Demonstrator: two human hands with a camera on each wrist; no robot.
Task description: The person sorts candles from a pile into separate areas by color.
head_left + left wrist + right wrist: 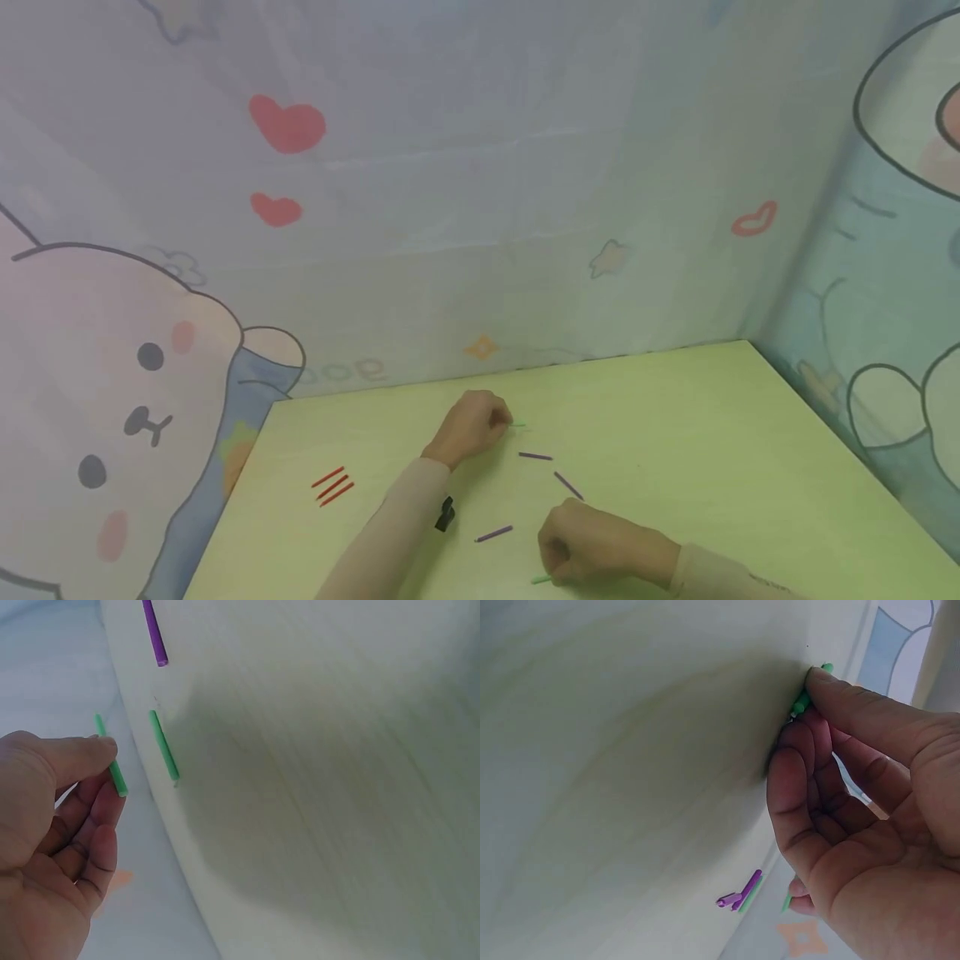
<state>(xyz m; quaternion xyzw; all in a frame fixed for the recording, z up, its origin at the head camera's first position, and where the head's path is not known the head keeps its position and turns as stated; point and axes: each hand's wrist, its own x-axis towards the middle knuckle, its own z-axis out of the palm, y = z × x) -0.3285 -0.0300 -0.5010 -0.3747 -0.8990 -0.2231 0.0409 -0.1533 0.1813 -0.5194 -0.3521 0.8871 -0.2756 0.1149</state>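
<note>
My left hand [471,425] is toward the far side of the table, pinching a thin green stick [119,778] between thumb and fingers. In the left wrist view, a second green stick [164,746] lies on the tabletop close by, with a purple stick [155,634] past it. Nearer the front edge, my right hand [588,543] pinches another green stick [541,579] down at the table surface. Its fingers partly cover that stick [802,702]. Between the hands lie three purple sticks: one far [536,456], one slanted [568,485], one nearer [493,533].
Three red sticks [333,486] lie side by side at the left of the pale yellow-green table [705,433]. A small black object [446,514] shows beside the left sleeve. A printed cloth wall [480,250] rises along the table's back edge.
</note>
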